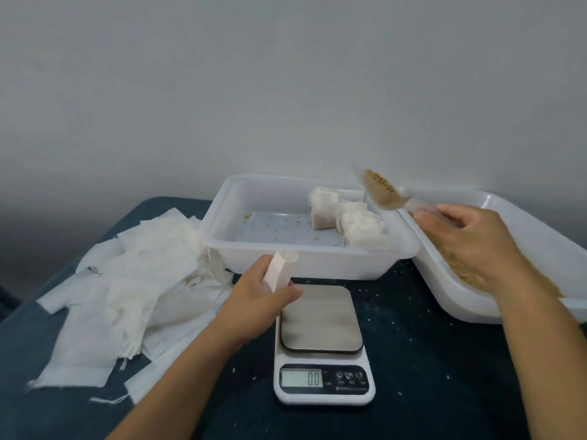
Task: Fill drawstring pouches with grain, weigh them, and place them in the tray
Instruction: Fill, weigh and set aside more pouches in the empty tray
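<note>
- Grey bare wall stands behind a dark blue bench [428,360], whose top is speckled with stray grains.
- Left hand [263,300] is curled round an empty white pouch [281,271], thumb and fingers pinching it upright with its mouth open at the top, just above the back left corner of the scale [322,346].
- Right hand [470,246] has its fingers closed on the handle of a clear scoop [386,193], blurred with motion; the scoop is heaped with brown grain [379,182] and hangs above the right rim of the tray, well apart from the pouch.
- Scale sits at the bench middle, its steel platform bare and its display reading 0.0.
- White tray [305,258] lies just behind the scale; filled pouches [349,217] are bunched in its right part, and the left of its floor shows only a few loose grains.
- To the right, touching the tray's corner, a second white bin [451,290] holds loose grain under the right wrist.
- On the left a loose heap of flat empty pouches [127,287] spreads to the bench's edge and reaches the tray's left wall.
- Open bench shows in front of the scale and between the two forearms.
</note>
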Tool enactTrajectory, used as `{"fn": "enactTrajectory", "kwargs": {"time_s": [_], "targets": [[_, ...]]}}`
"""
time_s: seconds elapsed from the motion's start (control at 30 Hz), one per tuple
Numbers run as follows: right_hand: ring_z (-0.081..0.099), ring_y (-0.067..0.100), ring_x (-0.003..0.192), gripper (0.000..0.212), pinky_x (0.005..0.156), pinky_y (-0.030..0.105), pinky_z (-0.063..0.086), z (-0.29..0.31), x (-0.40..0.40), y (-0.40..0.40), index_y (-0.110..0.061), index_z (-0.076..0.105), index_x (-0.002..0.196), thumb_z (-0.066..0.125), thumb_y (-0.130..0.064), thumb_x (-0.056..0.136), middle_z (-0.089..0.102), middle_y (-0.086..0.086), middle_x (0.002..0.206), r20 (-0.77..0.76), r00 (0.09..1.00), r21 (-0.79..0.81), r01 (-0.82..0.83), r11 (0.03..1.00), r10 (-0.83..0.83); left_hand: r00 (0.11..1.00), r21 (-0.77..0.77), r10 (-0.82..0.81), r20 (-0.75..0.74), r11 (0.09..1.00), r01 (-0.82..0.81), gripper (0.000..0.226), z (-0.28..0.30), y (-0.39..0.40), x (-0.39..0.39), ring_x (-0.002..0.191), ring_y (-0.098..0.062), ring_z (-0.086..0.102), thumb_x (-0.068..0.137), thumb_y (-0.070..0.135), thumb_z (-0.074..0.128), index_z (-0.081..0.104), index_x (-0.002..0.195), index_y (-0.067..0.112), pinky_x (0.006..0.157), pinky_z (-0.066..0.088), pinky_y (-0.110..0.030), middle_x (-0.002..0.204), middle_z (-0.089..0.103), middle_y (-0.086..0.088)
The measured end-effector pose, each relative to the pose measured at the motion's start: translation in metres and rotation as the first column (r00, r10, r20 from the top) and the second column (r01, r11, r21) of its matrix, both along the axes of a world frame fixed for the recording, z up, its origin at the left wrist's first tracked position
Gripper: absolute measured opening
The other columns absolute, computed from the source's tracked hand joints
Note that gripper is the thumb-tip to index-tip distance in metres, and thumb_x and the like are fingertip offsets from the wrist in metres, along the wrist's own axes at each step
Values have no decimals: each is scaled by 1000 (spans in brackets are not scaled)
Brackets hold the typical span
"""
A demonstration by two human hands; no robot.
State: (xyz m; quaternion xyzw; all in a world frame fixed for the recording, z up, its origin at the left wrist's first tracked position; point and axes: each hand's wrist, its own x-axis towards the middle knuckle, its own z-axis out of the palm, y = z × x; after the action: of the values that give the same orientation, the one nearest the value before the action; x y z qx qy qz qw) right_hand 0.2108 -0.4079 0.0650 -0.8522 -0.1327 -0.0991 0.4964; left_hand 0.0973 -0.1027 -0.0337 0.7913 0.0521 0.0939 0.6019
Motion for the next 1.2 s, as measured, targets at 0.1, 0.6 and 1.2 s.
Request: {"fn": "enactTrajectory", "kwargs": {"time_s": [0.1,0.6,1.2], "targets": [[68,-12,97,37,76,13,48,6,-16,12,-40,80,103,80,-51,68,75,-27,105,-140,960,-103,-256,961,241,998,34,60,10,998,-61,25,-2,4,0,72,0,63,87,31,77,59,103,39,65,48,-17,87,70,12],[70,-5,97,59,98,31,52,36,-23,27,-54,78,98,87,-80,45,76,-24,101,-229,921,-414,-384,826,314,993,199,43,106,978,-63,19,-7,12,2,66,-2,52,86,26,75,58,92,32,59,40,-13,75,58,18],[57,-15,83,31,60,9,39,82,-32,66,-59,71,86,80,-70,58,64,-41,86,-134,904,-768,-354,534,405,990,243,-30,141,970,-5,22,-11,8,2,88,3,59,87,26,76,57,94,35,67,44,-8,94,64,21]]}}
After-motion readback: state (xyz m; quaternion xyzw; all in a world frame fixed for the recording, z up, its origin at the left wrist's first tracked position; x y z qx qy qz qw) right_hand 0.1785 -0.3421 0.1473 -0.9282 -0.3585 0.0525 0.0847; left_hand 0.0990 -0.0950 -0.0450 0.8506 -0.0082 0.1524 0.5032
